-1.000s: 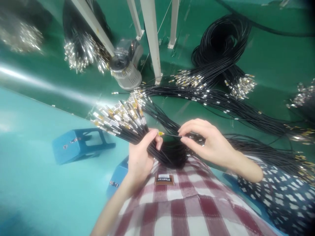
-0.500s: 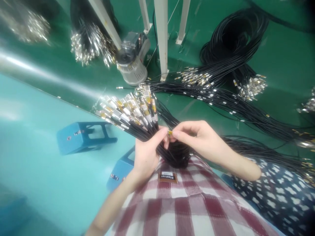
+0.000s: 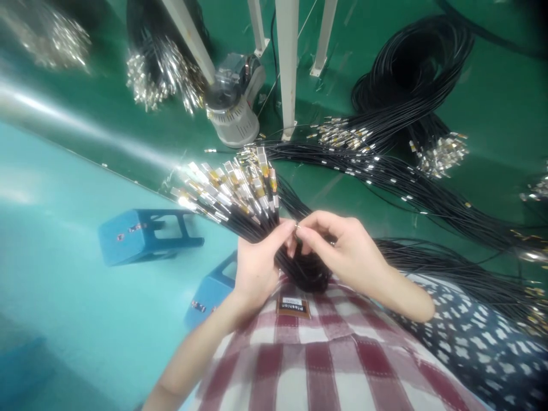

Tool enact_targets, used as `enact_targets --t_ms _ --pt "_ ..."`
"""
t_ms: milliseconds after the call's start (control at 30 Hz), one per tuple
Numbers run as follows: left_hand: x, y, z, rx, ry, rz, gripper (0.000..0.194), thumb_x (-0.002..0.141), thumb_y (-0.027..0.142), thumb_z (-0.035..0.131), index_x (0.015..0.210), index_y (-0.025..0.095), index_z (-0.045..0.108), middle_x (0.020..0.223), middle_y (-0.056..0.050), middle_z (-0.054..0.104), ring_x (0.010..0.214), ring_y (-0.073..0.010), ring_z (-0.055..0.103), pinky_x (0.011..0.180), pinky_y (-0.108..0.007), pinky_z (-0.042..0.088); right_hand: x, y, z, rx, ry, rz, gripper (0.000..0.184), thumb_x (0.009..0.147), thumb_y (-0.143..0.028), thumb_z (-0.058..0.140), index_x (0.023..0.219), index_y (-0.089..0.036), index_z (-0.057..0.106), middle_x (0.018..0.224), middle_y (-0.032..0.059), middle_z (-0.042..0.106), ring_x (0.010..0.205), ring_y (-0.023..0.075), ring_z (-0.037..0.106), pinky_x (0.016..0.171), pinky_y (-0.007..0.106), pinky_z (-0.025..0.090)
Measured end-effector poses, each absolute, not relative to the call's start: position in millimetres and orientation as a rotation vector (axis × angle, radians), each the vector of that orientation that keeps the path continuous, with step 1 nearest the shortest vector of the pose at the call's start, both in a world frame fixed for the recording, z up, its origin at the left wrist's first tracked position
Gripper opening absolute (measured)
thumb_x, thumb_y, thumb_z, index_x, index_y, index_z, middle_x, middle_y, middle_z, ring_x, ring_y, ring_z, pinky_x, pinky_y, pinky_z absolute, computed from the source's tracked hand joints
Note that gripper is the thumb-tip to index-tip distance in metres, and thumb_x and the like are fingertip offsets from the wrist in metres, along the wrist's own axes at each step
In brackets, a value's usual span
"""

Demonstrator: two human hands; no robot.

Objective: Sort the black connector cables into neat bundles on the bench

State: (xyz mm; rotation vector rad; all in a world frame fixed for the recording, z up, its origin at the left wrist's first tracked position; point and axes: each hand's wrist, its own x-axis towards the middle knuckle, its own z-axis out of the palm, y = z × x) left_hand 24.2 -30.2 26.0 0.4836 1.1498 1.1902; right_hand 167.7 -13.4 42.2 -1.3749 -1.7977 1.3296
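My left hand (image 3: 259, 260) is wrapped round a thick bundle of black cables (image 3: 244, 221). Their silver and yellow-banded connector ends (image 3: 231, 185) fan out up and to the left, past my thumb. Beneath my hands the bundle curves down in a dark loop (image 3: 314, 273) against the checked apron (image 3: 299, 348). The fingertips of my right hand (image 3: 342, 242) pinch the tip of a single cable right at my left thumb. Only a small glint of that tip shows between the fingers; the rest is covered.
More black cables (image 3: 385, 174) lie across the green table (image 3: 325, 200), with a large coil (image 3: 411, 74) behind. A grey-white device (image 3: 235, 123) stands beside a white post (image 3: 287, 68). Blue stools (image 3: 124, 237) are on the left floor. A co-worker's patterned sleeve (image 3: 471, 337) is at right.
My right hand has moved left along the single cable to its end, meeting my left thumb. The yellow-banded tip, visible earlier, is now mostly covered. My left hand keeps its hold on the bundle.
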Motion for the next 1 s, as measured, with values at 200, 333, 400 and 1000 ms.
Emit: enact_targets --t_ms 200,333,400,1000 --pt "18 -22 18 0.397 1.105 1.228 0.012 0.076 0.018 0.071 0.069 0.013 0.062 0.055 0.003 0.047 0.049 -0.0071 0.044 0.051 -0.023 0.036 209 -12 27 -1.345 -2.191 1.17 0.022 0.098 -0.03 0.045 0.091 -0.02 0.064 0.079 -0.0005 0.07 0.074 0.0144 0.061 0.076 0.029 0.04" --pt "16 -19 18 0.311 1.108 1.227 0.024 0.076 0.024 0.073 0.096 0.011 0.068 0.055 0.005 0.045 0.048 -0.007 0.043 0.052 -0.023 0.038 204 -10 24 -1.426 -1.99 1.223 0.032 0.101 -0.03 0.036 0.077 -0.02 0.054 0.054 -0.005 0.058 0.052 0.0104 0.051 0.064 0.025 0.039" --pt "15 -18 18 0.295 1.091 1.192 0.032 0.076 0.024 0.073 0.105 0.01 0.067 0.053 0.005 0.045 0.048 -0.0075 0.044 0.053 -0.023 0.039 187 -6 28 -1.423 -1.843 1.312 0.033 0.101 -0.032 0.034 0.075 -0.02 0.051 0.049 -0.0065 0.053 0.046 0.0098 0.048 0.058 0.023 0.037" --pt "-9 -18 -2 0.131 1.058 1.159 0.011 0.075 0.022 0.071 0.077 0.011 0.07 0.059 0.0 0.059 0.046 -0.0074 0.049 0.055 -0.023 0.045 176 -6 8 -1.23 -2.108 1.675 0.032 0.101 -0.028 0.035 0.078 -0.019 0.054 0.062 -0.0039 0.06 0.058 0.0094 0.054 0.062 0.021 0.038"
